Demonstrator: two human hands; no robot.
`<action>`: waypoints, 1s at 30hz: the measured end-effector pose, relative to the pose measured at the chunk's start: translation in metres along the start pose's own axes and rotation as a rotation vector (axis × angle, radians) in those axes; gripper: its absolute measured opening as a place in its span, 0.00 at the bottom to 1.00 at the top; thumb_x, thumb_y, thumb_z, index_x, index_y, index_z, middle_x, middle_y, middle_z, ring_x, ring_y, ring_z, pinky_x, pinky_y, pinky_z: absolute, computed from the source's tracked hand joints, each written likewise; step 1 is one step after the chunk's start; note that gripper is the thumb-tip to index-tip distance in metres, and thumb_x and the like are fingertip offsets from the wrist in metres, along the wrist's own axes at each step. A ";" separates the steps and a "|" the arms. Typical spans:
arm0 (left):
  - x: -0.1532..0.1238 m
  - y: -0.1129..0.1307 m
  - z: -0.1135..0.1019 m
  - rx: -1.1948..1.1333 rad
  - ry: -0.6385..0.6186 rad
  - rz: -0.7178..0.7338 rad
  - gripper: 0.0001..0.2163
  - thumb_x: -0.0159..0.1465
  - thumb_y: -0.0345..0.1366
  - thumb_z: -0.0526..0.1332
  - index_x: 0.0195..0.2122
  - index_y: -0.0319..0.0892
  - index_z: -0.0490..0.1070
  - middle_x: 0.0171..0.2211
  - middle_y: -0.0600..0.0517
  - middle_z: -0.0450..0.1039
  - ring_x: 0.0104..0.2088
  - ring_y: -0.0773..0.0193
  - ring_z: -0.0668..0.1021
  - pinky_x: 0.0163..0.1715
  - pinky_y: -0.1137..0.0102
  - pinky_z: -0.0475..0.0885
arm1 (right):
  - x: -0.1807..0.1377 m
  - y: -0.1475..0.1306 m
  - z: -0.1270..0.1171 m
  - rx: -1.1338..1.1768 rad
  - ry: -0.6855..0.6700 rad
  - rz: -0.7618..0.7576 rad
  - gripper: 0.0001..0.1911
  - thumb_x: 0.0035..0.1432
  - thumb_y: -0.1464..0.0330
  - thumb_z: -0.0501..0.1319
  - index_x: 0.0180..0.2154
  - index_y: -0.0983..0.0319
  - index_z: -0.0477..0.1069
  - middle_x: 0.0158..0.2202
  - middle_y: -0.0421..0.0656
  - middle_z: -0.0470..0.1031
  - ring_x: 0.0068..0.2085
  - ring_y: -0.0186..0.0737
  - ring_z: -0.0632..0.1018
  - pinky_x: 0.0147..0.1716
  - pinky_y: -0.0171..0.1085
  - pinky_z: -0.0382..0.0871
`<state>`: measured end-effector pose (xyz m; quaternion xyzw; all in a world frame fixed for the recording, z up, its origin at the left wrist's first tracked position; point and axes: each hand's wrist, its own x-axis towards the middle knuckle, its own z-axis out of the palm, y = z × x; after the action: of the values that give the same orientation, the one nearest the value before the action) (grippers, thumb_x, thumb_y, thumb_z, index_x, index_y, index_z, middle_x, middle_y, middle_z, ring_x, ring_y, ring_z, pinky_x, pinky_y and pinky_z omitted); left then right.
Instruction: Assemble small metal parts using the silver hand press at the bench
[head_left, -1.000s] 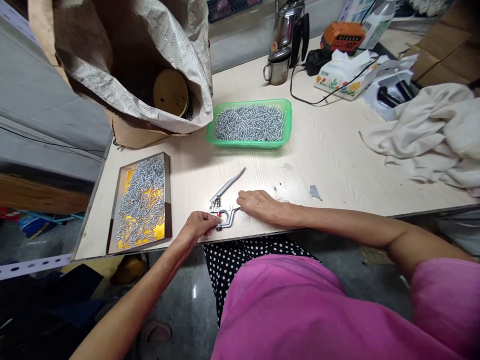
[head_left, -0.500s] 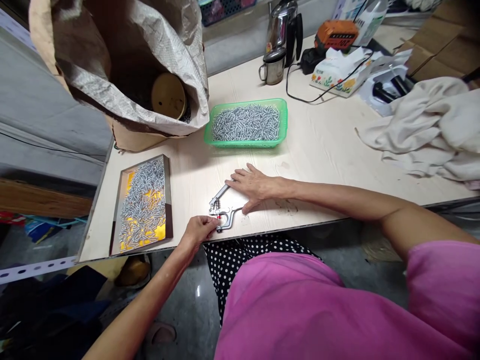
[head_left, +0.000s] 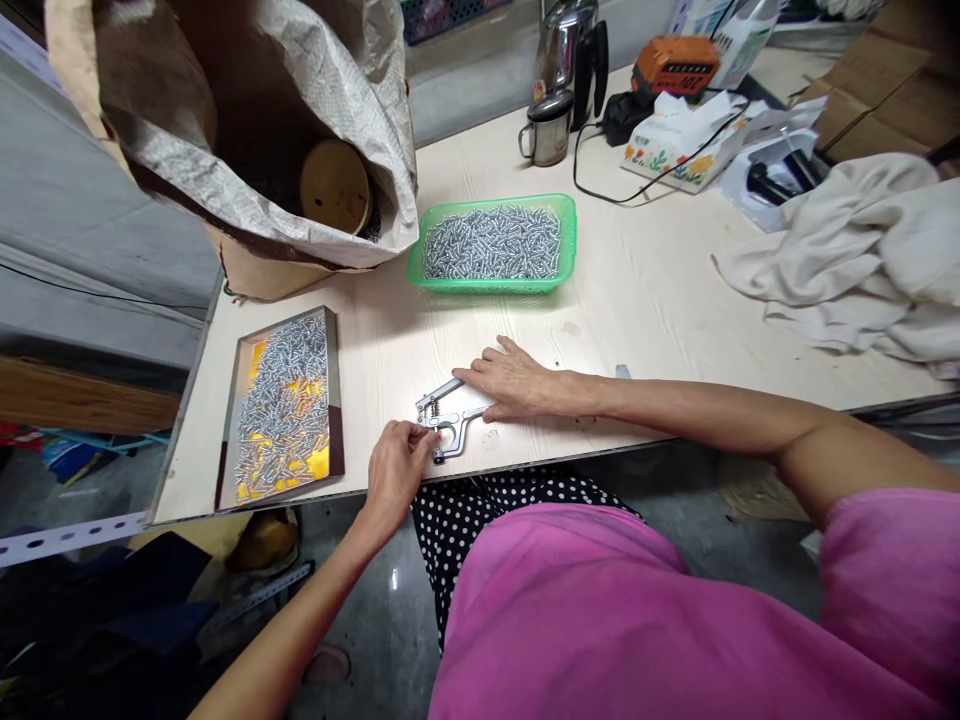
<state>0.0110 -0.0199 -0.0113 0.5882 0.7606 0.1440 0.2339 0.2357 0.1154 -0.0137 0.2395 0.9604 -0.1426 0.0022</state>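
Observation:
Silver snap-fastener pliers [head_left: 454, 428] with a C-shaped jaw and a spring lie near the table's front edge. My right hand [head_left: 517, 385] spans their two handles, fingers on the upper one and thumb by the lower one. At the jaw, my left hand [head_left: 397, 465] pinches with thumb and forefinger; whatever is between those fingertips is too small to make out. To the left, a shallow metal tray [head_left: 335, 400] with a yellow bottom holds many small silver pin-like metal parts. Similar parts fill a green plastic basket [head_left: 491, 287] behind the pliers.
A large open woven sack [head_left: 360, 90] with a round yellowish container [head_left: 335, 187] inside stands back left. Further back are a metal cup [head_left: 548, 135], a kettle [head_left: 556, 60], an orange battery [head_left: 675, 65] and a tissue pack [head_left: 675, 150]. Cream cloth [head_left: 855, 260] lies right.
The upper plier handle has tipped down toward the lower one as my right hand shifted slightly right. My left fingertips moved up at the jaw, and a red bit there no longer shows.

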 end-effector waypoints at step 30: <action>0.057 0.043 0.027 0.352 -0.045 0.534 0.10 0.72 0.39 0.62 0.50 0.41 0.76 0.42 0.46 0.79 0.44 0.52 0.77 0.44 0.60 0.75 | -0.003 0.008 0.018 0.056 0.122 0.030 0.10 0.71 0.65 0.62 0.42 0.65 0.75 0.40 0.49 0.77 0.44 0.46 0.73 0.45 0.44 0.68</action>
<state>0.0489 0.0443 -0.0234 0.8014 0.5873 0.0537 0.0992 0.2410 0.1157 -0.0325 0.2619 0.9507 -0.1545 -0.0607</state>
